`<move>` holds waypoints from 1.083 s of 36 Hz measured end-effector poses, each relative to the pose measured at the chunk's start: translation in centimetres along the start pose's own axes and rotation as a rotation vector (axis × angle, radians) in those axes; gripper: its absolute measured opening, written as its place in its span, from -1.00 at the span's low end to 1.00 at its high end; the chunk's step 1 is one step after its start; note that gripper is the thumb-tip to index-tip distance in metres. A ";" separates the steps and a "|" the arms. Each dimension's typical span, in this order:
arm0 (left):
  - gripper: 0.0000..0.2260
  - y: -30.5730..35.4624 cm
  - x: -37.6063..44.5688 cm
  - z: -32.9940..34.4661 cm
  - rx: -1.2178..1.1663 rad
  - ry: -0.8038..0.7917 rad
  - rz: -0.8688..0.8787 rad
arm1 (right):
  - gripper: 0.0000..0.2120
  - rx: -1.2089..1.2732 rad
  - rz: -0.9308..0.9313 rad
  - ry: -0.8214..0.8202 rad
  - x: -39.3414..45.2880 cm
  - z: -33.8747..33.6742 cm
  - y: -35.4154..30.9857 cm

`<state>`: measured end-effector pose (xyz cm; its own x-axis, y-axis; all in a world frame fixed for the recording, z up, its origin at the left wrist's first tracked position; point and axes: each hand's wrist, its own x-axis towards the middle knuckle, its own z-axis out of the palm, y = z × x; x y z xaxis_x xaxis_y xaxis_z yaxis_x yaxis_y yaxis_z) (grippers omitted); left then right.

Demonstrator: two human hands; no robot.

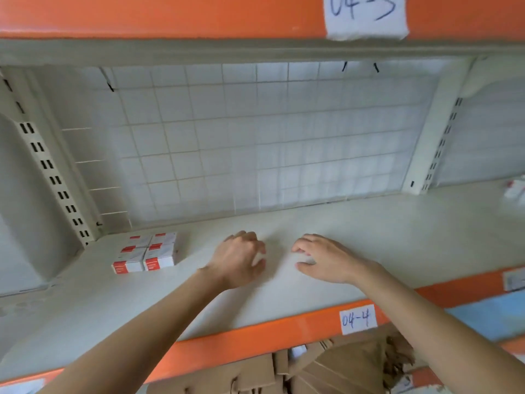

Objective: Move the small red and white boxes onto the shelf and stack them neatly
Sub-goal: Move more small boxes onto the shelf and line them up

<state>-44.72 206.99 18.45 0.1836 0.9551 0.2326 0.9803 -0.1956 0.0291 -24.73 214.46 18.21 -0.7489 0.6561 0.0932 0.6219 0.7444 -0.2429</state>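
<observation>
So the red and white boxes [145, 253] are sitting on the shelf [369, 228], toward its back left corner, close to the slotted upright [54, 180]. They're packed tight in a little block, two across and a couple deep, red bands facing out front. It's a bit blurry, so I can't really say if it's one layer or more.

Both hands are out over the middle of the shelf, well to the right of the block and not touching it. The left hand [241, 258] has its fingers loosely curled with nothing in them, thumb tucked toward the front. The right hand [324, 258] is just beside it, fingers spread and bent down toward the surface, also holding nothing.

Behind all that is a wire grid panel [255, 137] along the back. The shelf's front edge is orange with a handwritten label reading 04-4 [358, 319], and the orange beam above has another paper label [366, 15]. Below the shelf there's brown cardboard [341, 365], and far right on the shelf something small, red and white [515, 190], too blurred to identify.
</observation>
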 end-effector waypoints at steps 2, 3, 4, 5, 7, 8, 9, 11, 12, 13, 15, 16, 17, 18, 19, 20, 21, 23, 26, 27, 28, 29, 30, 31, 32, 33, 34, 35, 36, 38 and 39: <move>-0.71 2.6 1.8 0.2 -0.015 0.008 0.006 | -0.69 0.003 0.025 -0.008 -2.0 -0.8 2.3; -0.71 4.0 2.7 0.4 -0.021 0.012 0.009 | -0.69 -0.002 0.037 -0.012 -3.0 -1.3 3.5; -0.71 5.6 3.6 0.5 -0.027 0.013 0.012 | -0.68 -0.010 0.050 -0.012 -4.1 -1.8 4.8; -0.71 7.3 4.4 0.7 -0.032 0.013 0.017 | -0.68 -0.014 0.066 -0.012 -5.2 -2.5 6.0; -0.70 10.9 6.1 1.1 -0.047 -0.001 0.034 | -0.69 -0.021 0.094 0.003 -7.5 -3.8 8.7; -0.69 12.8 7.0 1.4 -0.055 -0.009 0.048 | -0.69 -0.026 0.106 0.014 -8.6 -4.5 10.2; -0.69 14.6 7.9 1.5 -0.066 -0.013 0.063 | -0.70 -0.026 0.121 0.025 -9.7 -5.1 11.5; -0.70 18.3 9.7 1.8 -0.095 -0.006 0.095 | -0.70 -0.020 0.157 0.053 -12.3 -5.9 14.2; -0.70 20.0 10.5 1.9 -0.114 -0.002 0.103 | -0.71 -0.022 0.177 0.066 -13.6 -6.3 15.4; -0.70 21.8 11.3 2.1 -0.133 -0.003 0.107 | -0.71 -0.025 0.196 0.073 -15.0 -6.6 16.6; -0.71 25.2 12.9 2.6 -0.163 -0.018 0.125 | -0.71 -0.019 0.223 0.087 -17.9 -7.3 18.7; -0.71 26.8 13.7 2.9 -0.174 -0.025 0.135 | -0.70 -0.016 0.237 0.096 -19.2 -7.6 19.7; -0.71 28.3 14.5 3.2 -0.192 -0.028 0.139 | -0.70 -0.020 0.255 0.102 -20.4 -8.0 20.8; -0.72 29.8 15.2 3.5 -0.218 -0.029 0.138 | -0.70 -0.030 0.271 0.108 -21.4 -8.4 21.9; -0.72 31.2 15.9 3.8 -0.246 -0.032 0.139 | -0.71 -0.039 0.285 0.117 -22.4 -8.9 23.0; -0.72 32.6 16.6 4.0 -0.267 -0.035 0.147 | -0.71 -0.043 0.302 0.125 -23.3 -9.3 24.2; -0.72 33.9 17.2 4.3 -0.277 -0.042 0.160 | -0.71 -0.039 0.320 0.133 -24.1 -9.6 25.2; -0.72 36.0 18.5 4.5 -0.283 -0.056 0.189 | -0.72 -0.024 0.347 0.154 -25.6 -10.3 27.1; -0.72 38.4 20.9 4.9 -0.275 -0.070 0.225 | -0.73 -0.017 0.372 0.201 -27.0 -10.8 29.8; -0.72 39.0 21.8 5.1 -0.276 -0.072 0.232 | -0.73 -0.017 0.381 0.207 -27.3 -10.9 30.7; -0.72 39.6 22.6 5.3 -0.278 -0.075 0.238 | -0.73 -0.019 0.390 0.210 -27.5 -11.0 31.5; -0.73 40.1 23.5 5.7 -0.278 -0.077 0.247 | -0.73 -0.018 0.399 0.218 -27.6 -11.1 32.5; -0.73 40.7 24.4 6.0 -0.277 -0.080 0.256 | -0.73 -0.015 0.406 0.229 -27.8 -11.2 33.4; -0.73 41.2 25.4 6.4 -0.277 -0.083 0.264 | -0.73 -0.009 0.406 0.243 -27.8 -11.3 34.4; -0.73 41.7 26.3 6.9 -0.281 -0.085 0.268 | -0.73 -0.006 0.405 0.254 -27.9 -11.5 35.3; -0.74 42.2 27.4 7.4 -0.288 -0.087 0.269 | -0.73 -0.008 0.407 0.260 -27.9 -11.8 36.4; -0.74 42.7 28.5 7.9 -0.295 -0.091 0.266 | -0.72 -0.009 0.414 0.257 -27.9 -12.3 37.5; -0.74 43.1 29.6 8.2 -0.301 -0.095 0.264 | -0.72 -0.004 0.426 0.248 -27.9 -12.8 38.6; -0.74 43.5 30.7 8.4 -0.304 -0.097 0.263 | -0.71 0.005 0.441 0.239 -27.8 -13.5 39.7; -0.74 44.1 32.9 8.7 -0.308 -0.080 0.260 | -0.69 0.004 0.464 0.221 -27.4 -14.9 42.2; -0.74 44.4 34.0 8.8 -0.318 -0.068 0.253 | -0.68 -0.005 0.476 0.218 -27.1 -15.7 43.6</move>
<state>5.73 232.74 19.12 0.4306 0.8785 0.2067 0.8340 -0.4749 0.2810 26.26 231.10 20.23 -0.3184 0.9322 0.1721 0.8834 0.3576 -0.3027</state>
